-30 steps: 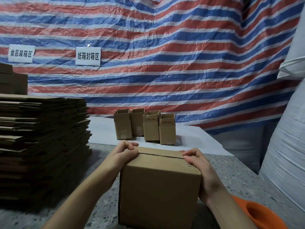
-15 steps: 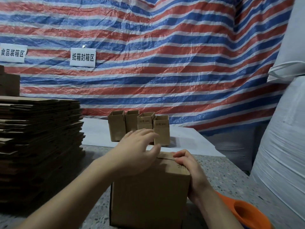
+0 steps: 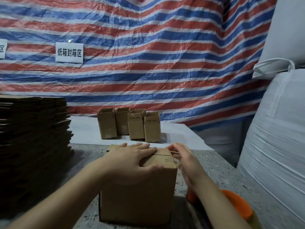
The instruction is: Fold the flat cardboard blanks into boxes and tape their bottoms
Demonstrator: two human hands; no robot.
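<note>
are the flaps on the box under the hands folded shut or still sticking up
Folded shut: the box flaps lie flat, meeting at a seam, with the left hand pressing flat on them.

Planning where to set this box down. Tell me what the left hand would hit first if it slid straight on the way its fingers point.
The left hand lies flat on the near box, fingers pointing forward and right. Going on, it would probably meet the right hand at the box's far right corner first; depth there is blurred, so that is uncertain.

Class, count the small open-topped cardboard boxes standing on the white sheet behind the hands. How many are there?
4, standing in a row: far-left box, second box, third box, right-end box. More could be hidden behind them.
</note>
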